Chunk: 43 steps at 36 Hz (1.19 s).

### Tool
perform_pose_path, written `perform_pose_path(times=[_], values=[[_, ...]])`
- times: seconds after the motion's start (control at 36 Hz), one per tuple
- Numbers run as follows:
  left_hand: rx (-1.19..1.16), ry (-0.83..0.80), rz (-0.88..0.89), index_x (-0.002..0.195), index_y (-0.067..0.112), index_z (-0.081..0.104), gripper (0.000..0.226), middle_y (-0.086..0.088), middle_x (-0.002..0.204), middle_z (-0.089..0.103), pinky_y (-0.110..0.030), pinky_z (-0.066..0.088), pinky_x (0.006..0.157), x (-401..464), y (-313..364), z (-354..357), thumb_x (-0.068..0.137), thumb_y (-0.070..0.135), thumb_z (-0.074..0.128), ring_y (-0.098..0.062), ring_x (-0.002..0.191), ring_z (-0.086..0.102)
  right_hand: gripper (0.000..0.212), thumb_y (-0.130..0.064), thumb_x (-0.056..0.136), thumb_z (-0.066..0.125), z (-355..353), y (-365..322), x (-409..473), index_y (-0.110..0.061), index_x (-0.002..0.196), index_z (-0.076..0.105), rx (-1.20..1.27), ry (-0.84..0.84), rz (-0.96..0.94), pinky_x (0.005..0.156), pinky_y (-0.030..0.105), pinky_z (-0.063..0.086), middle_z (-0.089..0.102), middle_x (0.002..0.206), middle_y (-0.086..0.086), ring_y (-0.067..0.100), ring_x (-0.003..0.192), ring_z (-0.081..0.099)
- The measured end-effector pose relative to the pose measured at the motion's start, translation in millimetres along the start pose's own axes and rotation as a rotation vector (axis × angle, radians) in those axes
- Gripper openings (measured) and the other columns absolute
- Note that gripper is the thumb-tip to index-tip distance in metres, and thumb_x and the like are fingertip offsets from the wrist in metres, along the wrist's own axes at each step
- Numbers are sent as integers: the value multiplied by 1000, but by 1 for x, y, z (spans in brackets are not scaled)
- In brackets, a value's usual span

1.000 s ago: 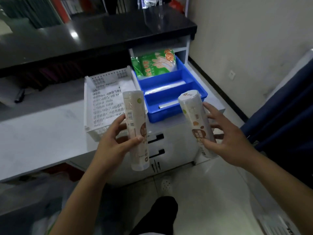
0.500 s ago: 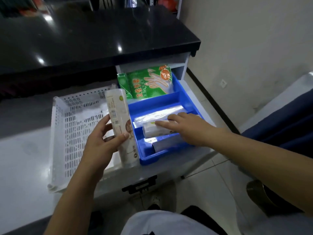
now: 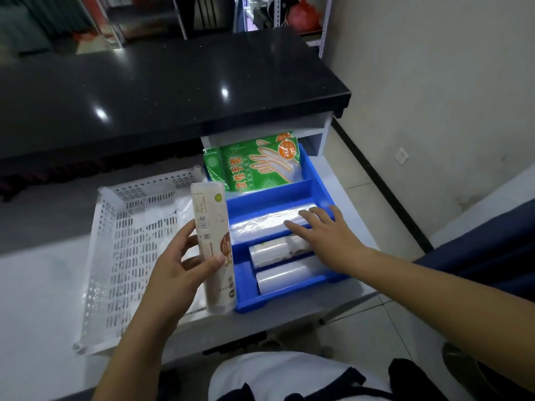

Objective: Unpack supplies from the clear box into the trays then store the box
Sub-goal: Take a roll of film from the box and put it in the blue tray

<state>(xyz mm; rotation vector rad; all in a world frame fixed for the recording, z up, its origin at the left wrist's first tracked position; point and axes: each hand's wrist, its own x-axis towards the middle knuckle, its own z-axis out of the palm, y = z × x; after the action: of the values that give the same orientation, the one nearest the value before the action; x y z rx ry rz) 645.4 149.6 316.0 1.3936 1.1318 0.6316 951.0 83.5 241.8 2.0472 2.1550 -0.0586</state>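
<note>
Left hand (image 3: 176, 270) clamps upright roll (image 3: 214, 244) — right hand (image 3: 321, 235) spread flat over blue tray (image 3: 318, 180) rolls

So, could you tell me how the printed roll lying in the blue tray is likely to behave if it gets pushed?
The printed roll lies on its side, so it would probably roll. The clear-wrapped rolls on either side and the blue tray walls should stop it quickly. Its glossy wrapper suggests it may slip under the right hand. It looks firm rather than floppy.
</note>
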Motion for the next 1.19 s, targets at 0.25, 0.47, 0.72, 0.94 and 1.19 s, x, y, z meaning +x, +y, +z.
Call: perform_pose_path(times=[0.25,0.47,0.72,0.94,1.19], values=[[175,-115,-6,117,72,47,70,29,114,64,-46,56,86,14,16,30,82,21,77,-7,101,68,75,-23,95,58,1,9,-25,-34,155,15,306,81,300,120,59,1,16,165,5,28,152,9],[772,-443,45,141,56,35,76,17,127,59,-36,54,84,46,42,82,81,32,75,-10,103,63,57,-45,96,55,11,-2,-103,-31,148,37,692,163,624,119,50,24,33,158,0,21,144,30],[1278,-427,298,140,49,32,53,8,133,54,-43,51,83,60,15,156,92,39,53,-25,114,58,82,-66,94,39,40,-24,-137,-45,153,-12,513,-30,557,120,56,-4,-15,166,-7,25,152,-16],[1274,-389,371,153,42,20,72,6,148,42,-44,43,93,54,-9,168,94,20,54,-29,123,47,74,-57,95,43,44,-28,-148,-38,157,7,552,35,515,121,55,-4,-4,168,-5,24,153,-14],[708,-213,406,143,33,46,56,12,146,48,-33,35,110,52,7,143,92,26,67,-7,133,42,64,-58,95,46,29,-15,-142,-36,153,30,602,68,493,122,48,-2,1,168,-6,20,153,-10]])
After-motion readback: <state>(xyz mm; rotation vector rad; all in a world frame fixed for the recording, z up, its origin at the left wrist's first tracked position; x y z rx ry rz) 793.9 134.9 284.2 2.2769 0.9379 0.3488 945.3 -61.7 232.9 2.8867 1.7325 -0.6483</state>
